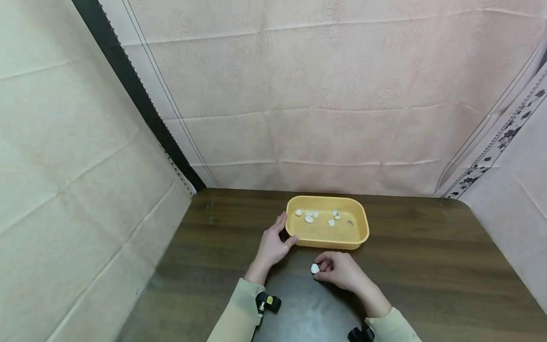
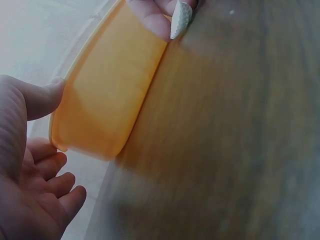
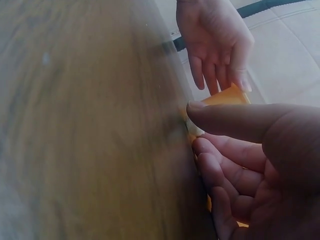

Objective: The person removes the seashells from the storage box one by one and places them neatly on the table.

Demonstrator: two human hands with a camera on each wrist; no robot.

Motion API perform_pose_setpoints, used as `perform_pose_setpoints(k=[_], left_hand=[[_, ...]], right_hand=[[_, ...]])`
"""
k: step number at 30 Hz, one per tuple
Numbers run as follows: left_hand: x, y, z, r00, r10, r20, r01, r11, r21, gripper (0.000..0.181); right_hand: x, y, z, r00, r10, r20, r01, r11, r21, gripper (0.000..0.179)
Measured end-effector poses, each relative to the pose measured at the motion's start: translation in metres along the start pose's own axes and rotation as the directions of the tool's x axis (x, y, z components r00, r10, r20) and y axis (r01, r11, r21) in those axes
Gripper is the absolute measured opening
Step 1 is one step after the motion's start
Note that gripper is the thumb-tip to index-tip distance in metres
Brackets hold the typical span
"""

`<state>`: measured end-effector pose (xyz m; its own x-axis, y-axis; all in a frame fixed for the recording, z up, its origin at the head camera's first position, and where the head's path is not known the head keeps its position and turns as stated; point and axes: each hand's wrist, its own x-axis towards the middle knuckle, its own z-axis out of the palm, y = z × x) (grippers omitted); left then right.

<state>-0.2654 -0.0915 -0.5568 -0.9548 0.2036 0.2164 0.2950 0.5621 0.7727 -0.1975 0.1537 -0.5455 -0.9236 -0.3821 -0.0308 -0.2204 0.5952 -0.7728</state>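
A small white ridged seashell is pinched between the thumb and fingers of my right hand, just in front of a yellow plastic tray. In the left wrist view the seashell shows its ribbed side; in the right wrist view the thumb partly hides it. My left hand touches the tray's left front corner, thumb toward the front wall and fairly straight fingers along the left side. Inside the tray lie several white shells, scattered mostly left and centre, and a brownish shell near the right.
The tray stands near the far edge of a dark wood-grain table. Pale cloth hangs behind the table and at both sides. A black camera strap sits on the left wrist, with another black camera on the right.
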Motion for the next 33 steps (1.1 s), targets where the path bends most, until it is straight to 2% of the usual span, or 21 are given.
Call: perform_pose_setpoints(k=[7, 12, 23, 27, 33], left_hand=[[-0.001, 0.001, -0.001, 1.0, -0.006, 0.003, 0.006, 1.0, 0.0, 0.081], [-0.003, 0.001, -0.001, 0.999, -0.027, 0.018, 0.027, 1.0, 0.001, 0.081], [0.0, 0.0, 0.0, 1.0, -0.027, 0.011, 0.027, 0.999, -0.019, 0.081], [-0.001, 0.0, 0.0, 1.0, -0.017, 0.009, 0.017, 1.0, -0.023, 0.081], [0.0, 0.0, -0.001, 1.0, -0.021, 0.016, 0.021, 0.999, -0.029, 0.081]], right_hand=[[-0.001, 0.004, -0.004, 1.0, -0.007, 0.007, 0.006, 0.998, 0.064, 0.033], [-0.001, 0.008, -0.008, 0.999, -0.023, 0.042, 0.018, 0.995, 0.1, 0.033], [-0.002, 0.017, -0.028, 0.99, 0.015, 0.141, -0.05, 0.967, 0.25, 0.036], [-0.004, 0.018, -0.035, 0.986, 0.024, 0.166, -0.068, 0.962, 0.265, 0.035], [-0.007, 0.018, -0.049, 0.982, -0.015, 0.187, -0.038, 0.96, 0.277, 0.039]])
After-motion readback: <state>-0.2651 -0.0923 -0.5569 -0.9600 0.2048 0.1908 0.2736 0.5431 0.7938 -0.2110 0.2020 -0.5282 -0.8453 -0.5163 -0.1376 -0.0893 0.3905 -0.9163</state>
